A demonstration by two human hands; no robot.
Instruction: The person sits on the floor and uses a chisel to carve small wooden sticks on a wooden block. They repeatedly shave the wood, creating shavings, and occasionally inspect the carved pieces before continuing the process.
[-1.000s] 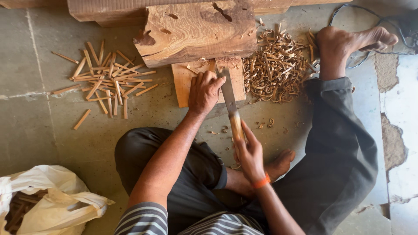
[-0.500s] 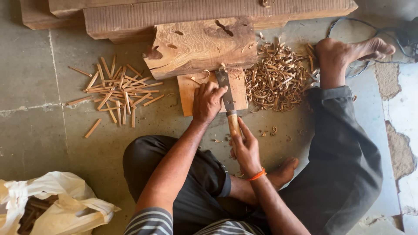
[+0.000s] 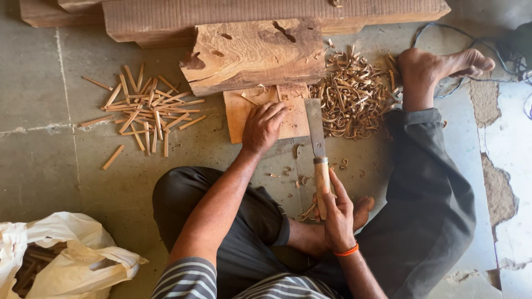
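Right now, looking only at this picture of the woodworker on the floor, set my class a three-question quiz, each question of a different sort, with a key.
1. True or false: the right hand grips the wooden handle of the chisel.
2. Multiple choice: the left hand rests on
A. the white bag
B. the small flat board
C. the pile of curled shavings
3. Fill in: the cut wooden sticks lie on the floor on the worker's ____ side.

Key: 1 true; 2 B; 3 left.
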